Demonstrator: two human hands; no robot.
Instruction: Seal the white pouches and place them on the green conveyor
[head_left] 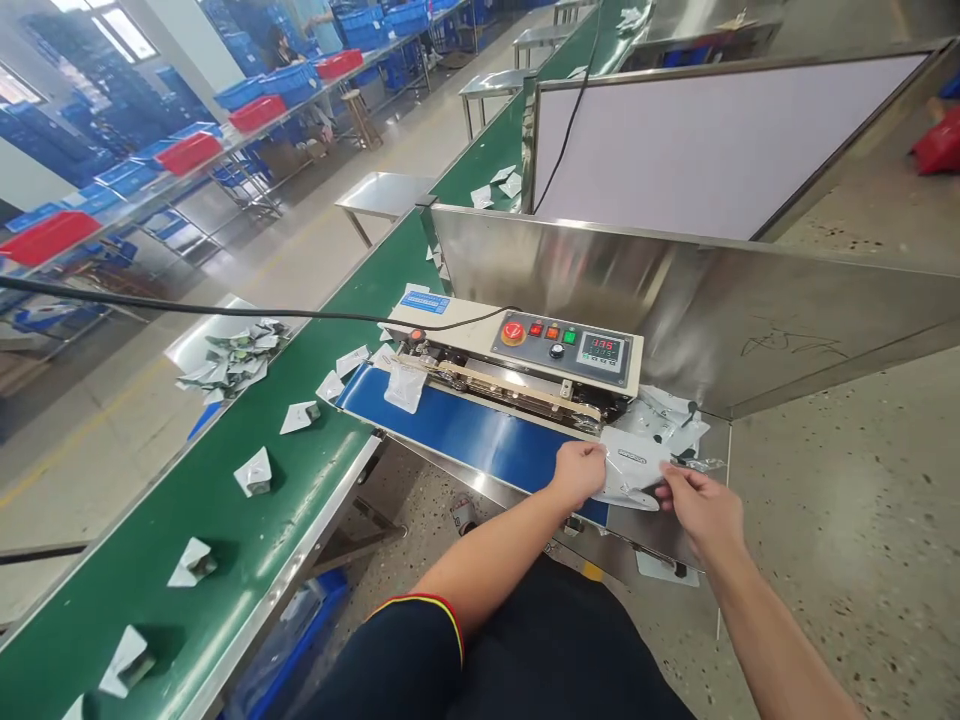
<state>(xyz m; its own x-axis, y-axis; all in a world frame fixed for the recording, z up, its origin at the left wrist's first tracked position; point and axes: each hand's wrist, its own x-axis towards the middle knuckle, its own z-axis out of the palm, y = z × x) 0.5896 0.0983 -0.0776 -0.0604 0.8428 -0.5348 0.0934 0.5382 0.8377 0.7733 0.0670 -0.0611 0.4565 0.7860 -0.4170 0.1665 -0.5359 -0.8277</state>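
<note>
A white printed pouch is stretched between my two hands at the right end of the sealing machine. My left hand pinches its left edge, close to the machine's blue belt. On the other side my right hand closes its thumb and fingers on the pouch's right edge. More white pouches lie piled just behind it on the steel surface. At the machine's far left end, another pouch hangs over the blue belt.
A green conveyor runs diagonally on the left, carrying several pouches. Beside it, a side table holds a heap of pouches. A steel partition stands behind the machine. A black cable crosses over the conveyor.
</note>
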